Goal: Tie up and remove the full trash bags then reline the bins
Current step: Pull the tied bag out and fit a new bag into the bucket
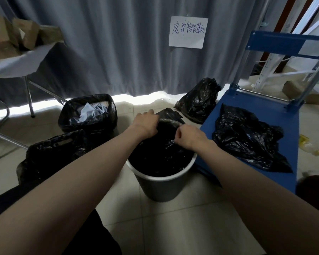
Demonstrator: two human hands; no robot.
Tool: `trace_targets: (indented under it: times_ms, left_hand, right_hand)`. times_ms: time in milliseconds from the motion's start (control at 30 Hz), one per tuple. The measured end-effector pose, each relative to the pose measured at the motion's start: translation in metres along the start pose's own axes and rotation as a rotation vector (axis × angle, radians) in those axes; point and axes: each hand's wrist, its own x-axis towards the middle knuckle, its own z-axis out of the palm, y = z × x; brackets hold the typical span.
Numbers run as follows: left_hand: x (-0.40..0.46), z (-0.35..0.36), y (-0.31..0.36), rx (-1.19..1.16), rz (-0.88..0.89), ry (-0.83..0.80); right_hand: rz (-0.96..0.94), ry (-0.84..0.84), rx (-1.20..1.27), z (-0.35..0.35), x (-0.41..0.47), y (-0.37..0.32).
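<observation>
Both hands at the far rim of the grey bin, left hand gripping the black liner edge, right hand pinching it, lined bin left, blue cart close right, bare floor nearer.

Everything trash-related is showing up black here: the liner in the grey bin, the liner on the second bin with pale blue-white paper poking out, the tied bag by the curtain, and the crumpled bags on the blue cart. The curtain is looking plain grey-blue, the sign is white with dark handwriting, and the floor tiles are coming across beige.
</observation>
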Motion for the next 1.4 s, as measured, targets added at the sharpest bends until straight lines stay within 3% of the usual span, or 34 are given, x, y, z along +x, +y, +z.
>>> trace_targets:
  times_ms: [67,167,367,733,1067,1400]
  left_hand:
    - [-0.009,-0.002,0.009,-0.002,0.05,-0.039]
    - [-0.019,-0.005,0.018,-0.083,0.111,-0.108]
    - [-0.04,-0.001,0.025,-0.186,0.167,-0.287]
    - [-0.062,0.016,0.043,-0.193,0.233,-0.19]
    - [-0.064,0.006,0.032,-0.231,0.313,-0.078]
    - [-0.079,-0.014,-0.001,-0.158,0.408,-0.13]
  right_hand:
    - [-0.045,-0.185,-0.25,0.0,-0.007,-0.007]
    - [-0.11,-0.17,-0.417,0.001,-0.015,-0.007]
    - [-0.041,-0.018,-0.265,-0.02,-0.033,-0.005]
    - [0.054,0.0,-0.21,-0.042,-0.066,0.019]
    - [-0.082,-0.113,-0.01,-0.023,-0.077,0.036]
    - [-0.245,-0.182,-0.073,-0.001,-0.084,0.034]
